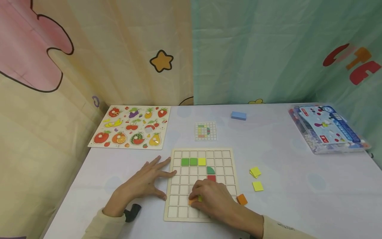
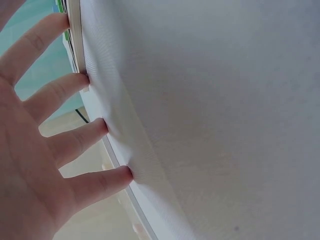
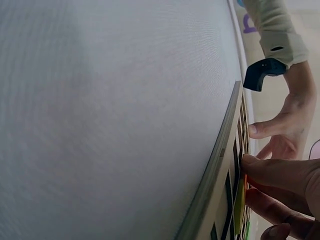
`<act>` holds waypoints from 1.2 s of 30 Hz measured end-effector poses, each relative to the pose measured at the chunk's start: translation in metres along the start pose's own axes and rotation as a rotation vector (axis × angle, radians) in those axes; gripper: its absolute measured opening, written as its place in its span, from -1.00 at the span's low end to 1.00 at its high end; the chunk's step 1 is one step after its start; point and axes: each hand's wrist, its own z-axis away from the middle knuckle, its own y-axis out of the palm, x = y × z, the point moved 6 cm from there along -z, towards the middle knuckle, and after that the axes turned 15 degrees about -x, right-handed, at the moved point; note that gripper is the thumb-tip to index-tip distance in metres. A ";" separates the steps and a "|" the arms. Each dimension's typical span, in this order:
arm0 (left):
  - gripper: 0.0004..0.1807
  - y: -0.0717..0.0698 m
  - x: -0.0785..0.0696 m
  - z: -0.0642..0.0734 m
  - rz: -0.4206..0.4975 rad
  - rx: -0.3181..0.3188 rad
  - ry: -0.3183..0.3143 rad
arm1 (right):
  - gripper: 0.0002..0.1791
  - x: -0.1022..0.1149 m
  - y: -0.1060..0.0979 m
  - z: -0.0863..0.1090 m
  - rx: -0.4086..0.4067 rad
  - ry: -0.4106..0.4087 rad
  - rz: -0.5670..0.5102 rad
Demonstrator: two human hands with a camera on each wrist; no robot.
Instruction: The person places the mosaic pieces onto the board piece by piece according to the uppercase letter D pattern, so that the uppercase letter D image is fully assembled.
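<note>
A pale wooden grid board lies on the table. My right hand is over its lower part, pinching an orange square tile between thumb and fingers, low against the grid; a yellow-green tile beside it is partly covered. In the right wrist view the fingertips are right at the board's surface. My left hand lies with fingers spread along the board's left edge. On the grid sit two green tiles, a yellow tile, a green quarter-round tile and a red tile.
Right of the board lie several yellow tiles and an orange tile at its edge. Beyond it are a pattern card and a blue block. A fruit puzzle is back left, a packaged plastic box back right.
</note>
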 end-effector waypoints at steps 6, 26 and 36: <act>-0.11 0.001 0.000 0.001 0.004 -0.001 0.006 | -0.81 -0.002 -0.004 0.003 0.038 -0.007 0.008; -0.10 0.001 0.000 0.000 0.008 -0.004 0.002 | -0.72 -0.073 -0.078 0.066 -0.063 0.166 -0.111; -0.11 0.002 0.000 0.000 0.011 -0.002 -0.011 | -0.62 -0.092 -0.081 0.077 -0.002 0.260 -0.025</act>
